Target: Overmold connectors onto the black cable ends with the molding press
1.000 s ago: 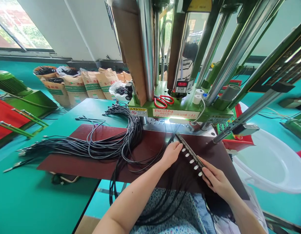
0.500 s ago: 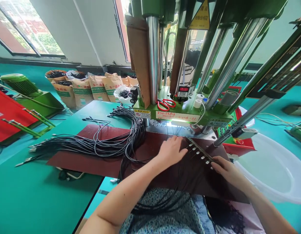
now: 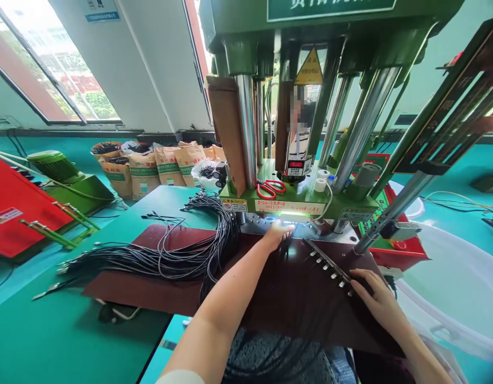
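A long dark bar carrying several small white connectors lies slanted on the dark red mat. My right hand rests on the bar's near end, fingers curled onto it. My left hand reaches forward to the lit slot at the base of the green press machine, its fingers among thin black cables leading into it. Whether it grips them is hidden. A thick bundle of black cables fans out leftward over the mat.
Red scissors and white rolls sit on the machine base. A white plastic tub stands at right. Paper sacks line the floor at back left. A red and green machine part sits at far left.
My left hand left the bar and moved forward to the machine's slot. My right hand stayed on the bar's near end. The camera tilted up.
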`<state>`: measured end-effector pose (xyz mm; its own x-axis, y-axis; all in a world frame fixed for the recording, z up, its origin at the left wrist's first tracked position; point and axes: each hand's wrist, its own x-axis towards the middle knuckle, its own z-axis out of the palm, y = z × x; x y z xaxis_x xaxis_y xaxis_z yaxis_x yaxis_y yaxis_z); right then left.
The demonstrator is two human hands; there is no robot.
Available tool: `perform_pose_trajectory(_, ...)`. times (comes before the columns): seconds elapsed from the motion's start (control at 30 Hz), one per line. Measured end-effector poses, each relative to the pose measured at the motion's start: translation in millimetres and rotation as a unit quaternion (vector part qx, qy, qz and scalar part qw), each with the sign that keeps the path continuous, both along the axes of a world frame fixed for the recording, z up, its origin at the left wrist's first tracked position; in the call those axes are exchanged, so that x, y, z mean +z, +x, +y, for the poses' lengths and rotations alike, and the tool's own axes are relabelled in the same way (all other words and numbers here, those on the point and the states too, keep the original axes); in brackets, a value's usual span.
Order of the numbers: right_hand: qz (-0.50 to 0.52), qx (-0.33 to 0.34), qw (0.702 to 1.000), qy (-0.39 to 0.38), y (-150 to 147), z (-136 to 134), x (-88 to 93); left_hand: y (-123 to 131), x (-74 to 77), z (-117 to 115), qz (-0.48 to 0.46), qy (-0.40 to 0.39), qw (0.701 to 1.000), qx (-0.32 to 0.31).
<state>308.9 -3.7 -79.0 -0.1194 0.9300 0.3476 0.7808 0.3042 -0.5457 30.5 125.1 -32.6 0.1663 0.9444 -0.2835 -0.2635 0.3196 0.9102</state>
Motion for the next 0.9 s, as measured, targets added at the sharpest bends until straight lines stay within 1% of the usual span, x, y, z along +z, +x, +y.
perform_pose_trajectory(0.13, 0.003, -0.008, 1.0, 0.001, -4, -1, 3.2, 11, -5.1, 11, -0.074, -0.032, 0.995, -0.054)
perform_pose_trajectory(0.27, -0.001, -0.016, 1.0, -0.004, -8, -2, 6.5, 18, -15.8, 23, -0.105, -0.07, 0.989, -0.073)
perform_pose_trajectory(0.37, -0.002, -0.022, 1.0, -0.005, -8, -4, 6.8, 22, -22.8, 28, -0.114, -0.082, 0.988, -0.07)
perform_pose_trajectory(0.47, -0.003, -0.023, 1.0, -0.001, -7, -5, 6.6, 24, -25.9, 29, -0.118, -0.082, 0.988, -0.062)
perform_pose_trajectory(0.9, -0.019, -0.016, 1.0, -0.006, -2, -4, 0.1, 24, -25.1, 28, -0.127, -0.087, 0.987, -0.042)
